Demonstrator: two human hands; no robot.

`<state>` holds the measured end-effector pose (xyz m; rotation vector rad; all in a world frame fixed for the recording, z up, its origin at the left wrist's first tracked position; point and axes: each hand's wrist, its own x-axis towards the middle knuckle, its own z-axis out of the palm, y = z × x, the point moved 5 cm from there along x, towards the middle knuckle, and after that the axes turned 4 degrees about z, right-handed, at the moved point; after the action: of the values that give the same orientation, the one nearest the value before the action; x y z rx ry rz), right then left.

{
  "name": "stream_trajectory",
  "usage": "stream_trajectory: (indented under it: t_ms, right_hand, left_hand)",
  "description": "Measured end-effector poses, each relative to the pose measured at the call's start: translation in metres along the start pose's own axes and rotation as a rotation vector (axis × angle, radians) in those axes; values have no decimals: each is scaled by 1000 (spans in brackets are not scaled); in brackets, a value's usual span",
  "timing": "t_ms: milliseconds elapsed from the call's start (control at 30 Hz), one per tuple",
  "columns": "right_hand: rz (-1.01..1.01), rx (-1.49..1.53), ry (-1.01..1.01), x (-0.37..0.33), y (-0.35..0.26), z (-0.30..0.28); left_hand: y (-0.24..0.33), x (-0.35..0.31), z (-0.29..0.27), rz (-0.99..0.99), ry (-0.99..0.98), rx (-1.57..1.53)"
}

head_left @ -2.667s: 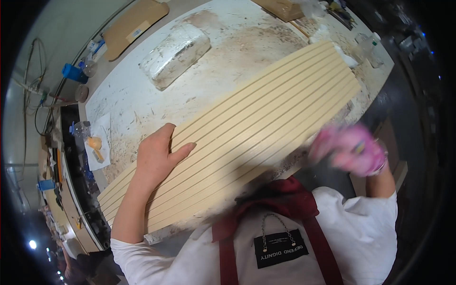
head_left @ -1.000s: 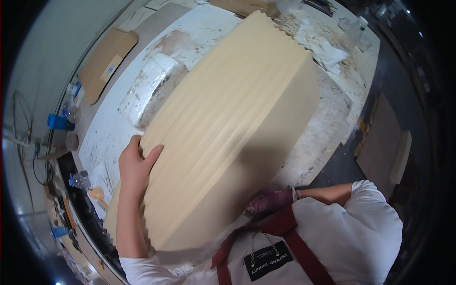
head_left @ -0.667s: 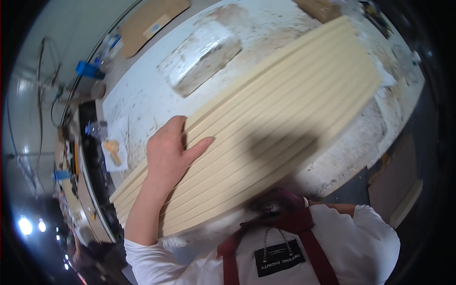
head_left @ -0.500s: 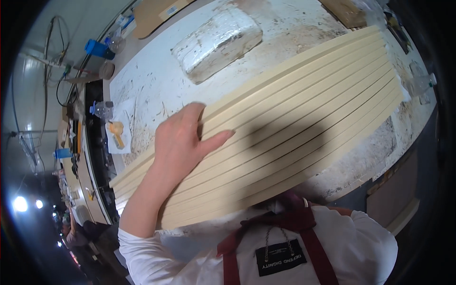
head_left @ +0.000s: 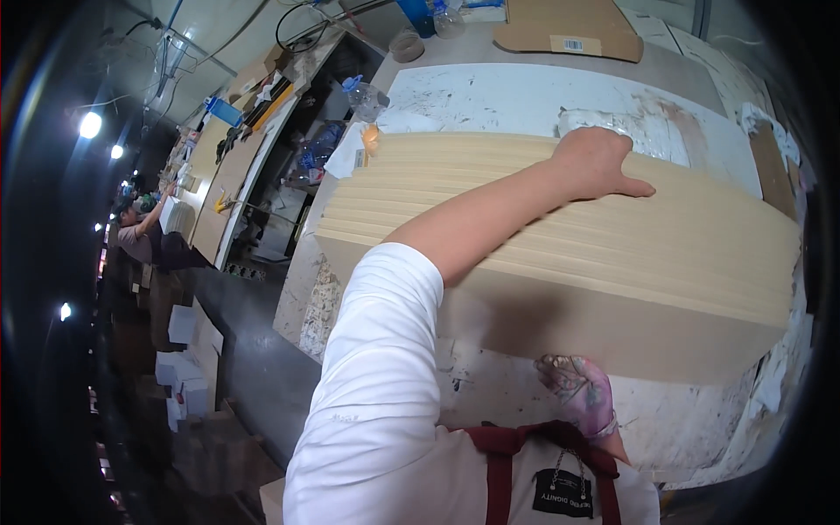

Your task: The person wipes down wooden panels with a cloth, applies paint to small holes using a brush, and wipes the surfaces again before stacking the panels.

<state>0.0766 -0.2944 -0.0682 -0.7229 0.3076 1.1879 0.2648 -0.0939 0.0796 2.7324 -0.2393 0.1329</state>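
Observation:
A fanned stack of beige boards [head_left: 691, 254] lies across the table, the long edges stepped one behind another. My bare left hand [head_left: 599, 166] grips its far edge, fingers curled over the back and thumb resting on top. Close to my body, my right hand [head_left: 579, 394] wears a pink-stained glove with dark fingertips. Its fingers look curled in, just below the near edge of the stack; whatever they may hold is hidden. Behind my left hand shows part of a plastic-wrapped block [head_left: 652, 136].
The white, stained table [head_left: 490, 92] carries a cardboard piece [head_left: 569, 26] at the back. A plastic bottle [head_left: 363, 98] and an orange item [head_left: 371, 138] sit at the far left. Beyond the aisle, another person [head_left: 144, 236] stands by a long bench.
The view has swung left. The boards now show more stepped edges and a broad near face. My left hand remains on their far edge; my gloved right hand has come into view.

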Motion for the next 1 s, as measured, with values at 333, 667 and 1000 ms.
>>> stream_trajectory:
  t_ms: [333,667,1000]
  right_hand:
    - [33,17,12,-9,-1,-16]
    - [-322,-624,-68,-23,-22,0]
    - [-441,-368,50,-26,-48,4]
  left_hand:
    - [-22,8,21,61,138,128]
    - [-59,-117,-58,-214,502,-268]
    - [-164,-382,-38,-855,1106,-533]
